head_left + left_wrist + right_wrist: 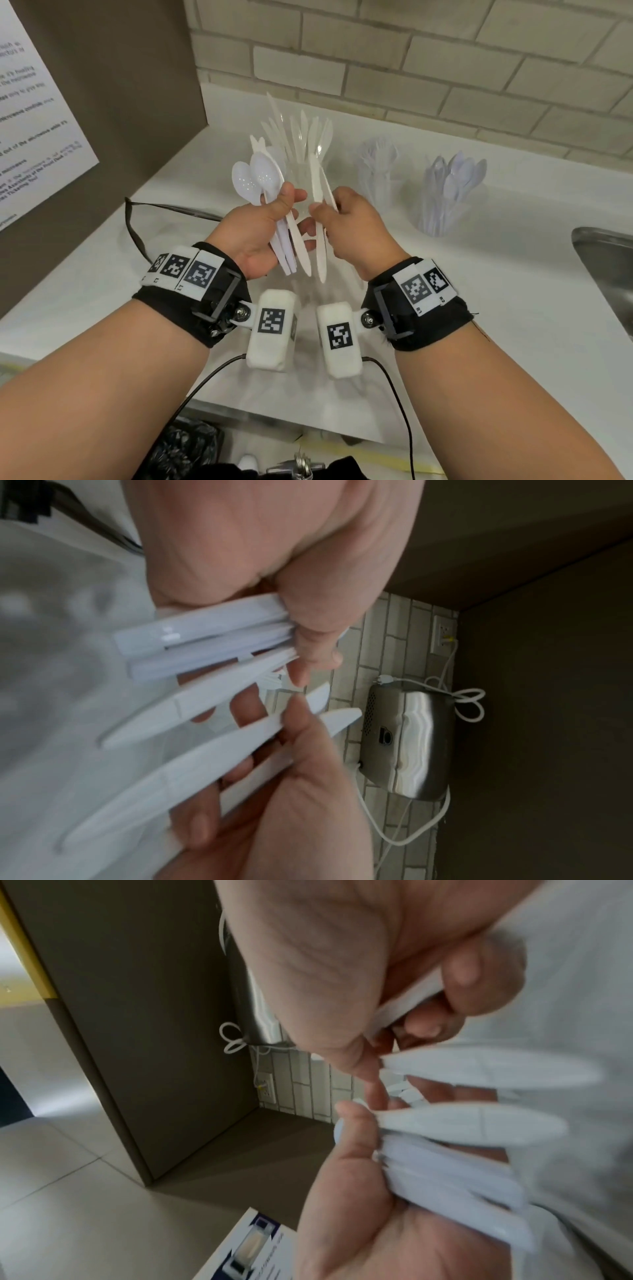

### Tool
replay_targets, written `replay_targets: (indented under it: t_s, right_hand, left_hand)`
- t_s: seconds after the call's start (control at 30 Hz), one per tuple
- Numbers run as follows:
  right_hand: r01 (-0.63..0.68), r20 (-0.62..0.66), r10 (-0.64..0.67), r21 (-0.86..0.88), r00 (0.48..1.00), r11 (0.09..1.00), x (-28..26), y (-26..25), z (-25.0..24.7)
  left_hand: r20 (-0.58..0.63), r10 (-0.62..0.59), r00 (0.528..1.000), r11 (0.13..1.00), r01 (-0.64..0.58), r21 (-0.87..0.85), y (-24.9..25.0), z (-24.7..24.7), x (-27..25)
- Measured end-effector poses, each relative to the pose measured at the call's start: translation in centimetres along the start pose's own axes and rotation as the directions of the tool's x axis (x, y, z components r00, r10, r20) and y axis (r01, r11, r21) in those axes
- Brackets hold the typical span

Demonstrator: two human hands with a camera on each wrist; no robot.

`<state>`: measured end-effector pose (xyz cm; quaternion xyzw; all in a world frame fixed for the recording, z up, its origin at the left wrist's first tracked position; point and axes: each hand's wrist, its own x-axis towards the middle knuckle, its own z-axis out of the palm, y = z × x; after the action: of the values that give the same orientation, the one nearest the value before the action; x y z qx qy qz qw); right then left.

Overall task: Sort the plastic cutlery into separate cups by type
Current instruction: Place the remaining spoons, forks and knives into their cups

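My left hand [289,205] grips a fanned bundle of white plastic cutlery [260,178]: two spoons, a fork and a knife, bowls and tines up. My right hand [323,212] pinches two white knives [320,185] right beside that bundle, blades up. In the left wrist view the bundle's handles [205,637] sit under my left thumb [308,642], and the knives [212,756] lie in my right hand [308,753]. The right wrist view shows one knife [479,1069] at my right hand [373,1056] and another [472,1123] under my left thumb [352,1118]. Behind the hands stands a clear cup of knives [298,137]; cups of forks [376,168] and spoons [448,192] stand to its right.
All three cups stand on a white counter [479,308] against a brick wall. A steel sink [606,263] cuts into the counter at the right edge. A brown panel with a printed notice [41,120] closes the left side. A black cable [137,226] lies at the left.
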<state>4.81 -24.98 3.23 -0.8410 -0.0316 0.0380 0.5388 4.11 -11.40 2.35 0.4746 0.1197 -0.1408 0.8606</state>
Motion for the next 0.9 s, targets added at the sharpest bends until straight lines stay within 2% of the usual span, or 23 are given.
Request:
replay_targets:
  t_s: [0.17, 0.33, 0.43, 0.5, 0.8, 0.9]
  right_hand:
    - [0.048, -0.055, -0.045, 0.044, 0.997, 0.998, 0.0, -0.3, -0.8]
    - [0.009, -0.068, 0.003, 0.171, 0.998, 0.985, 0.1, -0.9, -0.3]
    - [0.007, -0.089, 0.014, 0.224, 0.996, 0.975, 0.0, -0.9, 0.1]
    - [-0.024, -0.061, 0.042, 0.279, 0.997, 0.960, -0.1, -0.9, 0.1]
    - [-0.061, -0.042, 0.074, 0.254, 0.996, 0.965, 0.0, -1.3, 0.2]
    - [-0.053, -0.102, 0.084, 0.273, 0.991, 0.961, 0.3, -1.0, 0.2]
  left_hand:
    - [-0.016, -0.017, 1.000, 0.998, 0.018, 0.060, -0.1, -0.2, 0.0]
    - [0.128, -0.028, 0.991, 0.998, 0.021, 0.053, -0.4, 0.2, -0.2]
    - [0.288, -0.071, 0.955, 0.997, 0.056, 0.061, -0.3, 0.1, -0.4]
    - [0.341, -0.097, 0.935, 0.995, 0.088, 0.043, -0.1, 0.0, -0.6]
    - [0.261, -0.063, 0.963, 0.997, 0.052, 0.048, 0.2, -0.3, -0.8]
    - [0.210, -0.032, 0.977, 0.996, 0.015, 0.083, 0.2, -0.5, -0.9]
